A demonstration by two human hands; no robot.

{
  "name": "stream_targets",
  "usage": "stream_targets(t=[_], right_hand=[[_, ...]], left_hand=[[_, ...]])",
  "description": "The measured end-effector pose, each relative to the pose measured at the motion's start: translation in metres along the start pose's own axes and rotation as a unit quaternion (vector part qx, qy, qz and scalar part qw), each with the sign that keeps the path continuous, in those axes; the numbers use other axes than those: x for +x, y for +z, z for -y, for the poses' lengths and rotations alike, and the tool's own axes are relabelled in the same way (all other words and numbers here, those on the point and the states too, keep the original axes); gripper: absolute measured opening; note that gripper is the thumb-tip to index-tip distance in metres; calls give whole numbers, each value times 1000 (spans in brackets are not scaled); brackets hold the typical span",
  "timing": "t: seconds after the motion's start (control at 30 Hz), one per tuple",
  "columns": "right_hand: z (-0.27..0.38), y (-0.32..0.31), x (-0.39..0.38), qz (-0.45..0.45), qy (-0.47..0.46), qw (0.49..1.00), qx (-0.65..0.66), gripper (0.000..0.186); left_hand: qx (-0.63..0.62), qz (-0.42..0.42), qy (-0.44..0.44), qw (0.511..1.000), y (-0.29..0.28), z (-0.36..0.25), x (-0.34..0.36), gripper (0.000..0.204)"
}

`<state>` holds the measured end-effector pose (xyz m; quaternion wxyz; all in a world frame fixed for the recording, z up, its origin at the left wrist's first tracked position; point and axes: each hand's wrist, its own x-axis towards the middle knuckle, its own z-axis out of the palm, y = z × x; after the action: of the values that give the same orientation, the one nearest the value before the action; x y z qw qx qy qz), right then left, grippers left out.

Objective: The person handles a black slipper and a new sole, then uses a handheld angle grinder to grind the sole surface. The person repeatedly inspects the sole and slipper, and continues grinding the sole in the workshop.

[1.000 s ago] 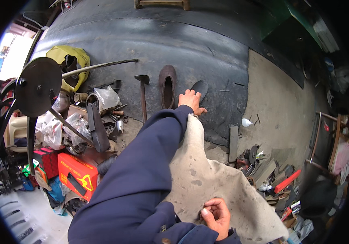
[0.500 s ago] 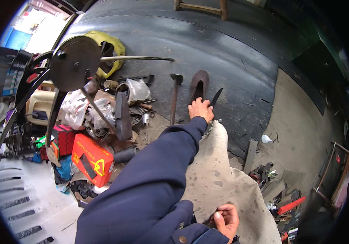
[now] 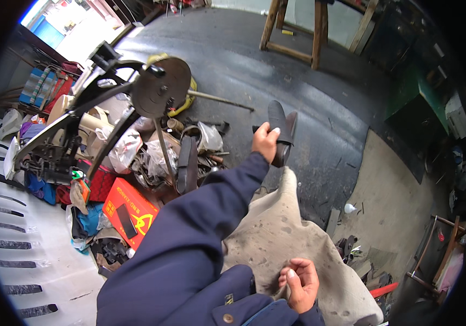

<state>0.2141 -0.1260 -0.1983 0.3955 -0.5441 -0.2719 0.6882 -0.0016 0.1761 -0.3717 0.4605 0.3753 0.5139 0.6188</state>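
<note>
My left hand (image 3: 265, 142) is closed on the side of a dark shoe (image 3: 277, 115), raised in front of me. Its ridged black sole faces up, and a wide dark band crosses its middle. Behind the sole shows some brown of the shoe. A narrow dark piece sticks out left of my fingers; what it is I cannot make out. Low in view, my right hand (image 3: 301, 282) rests over a stained beige apron (image 3: 265, 233) on my lap. Its fingers are curled in, with nothing visible inside them.
At the left stands a black hand-cranked machine with a round wheel (image 3: 159, 87). Below it are plastic bags, loose tools, an upright dark shoe (image 3: 187, 163) and a red box (image 3: 132, 209). Dark strips (image 3: 13, 244) lie on a white sheet. A wooden stool (image 3: 298, 32) stands far off.
My left hand has lifted the shoe off the floor and turned its sole up. My right hand's fingers have come off the apron's edge. The view has shifted.
</note>
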Motion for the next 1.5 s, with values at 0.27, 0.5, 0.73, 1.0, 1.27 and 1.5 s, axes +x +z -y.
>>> stream_targets(t=[0.27, 0.5, 0.73, 1.0, 1.27, 1.5], right_hand=[[12, 21, 1, 17, -206, 978, 38, 79], [12, 17, -49, 79, -216, 959, 166, 43], [-14, 12, -47, 127, -129, 978, 103, 50], [-30, 10, -35, 190, -148, 960, 141, 69], [-25, 8, -39, 232, -130, 936, 231, 65], [-22, 1, -37, 195, -158, 962, 112, 59]], left_hand=[[-411, 54, -157, 897, -31, -221, -185, 46], [-408, 159, -260, 861, -40, -222, -329, 53], [-250, 280, -123, 919, -82, -227, -327, 49], [-278, 346, -65, 894, -59, -240, -308, 40], [61, 294, -38, 953, -44, -220, -301, 31], [139, 328, -4, 934, -44, -210, -296, 32]])
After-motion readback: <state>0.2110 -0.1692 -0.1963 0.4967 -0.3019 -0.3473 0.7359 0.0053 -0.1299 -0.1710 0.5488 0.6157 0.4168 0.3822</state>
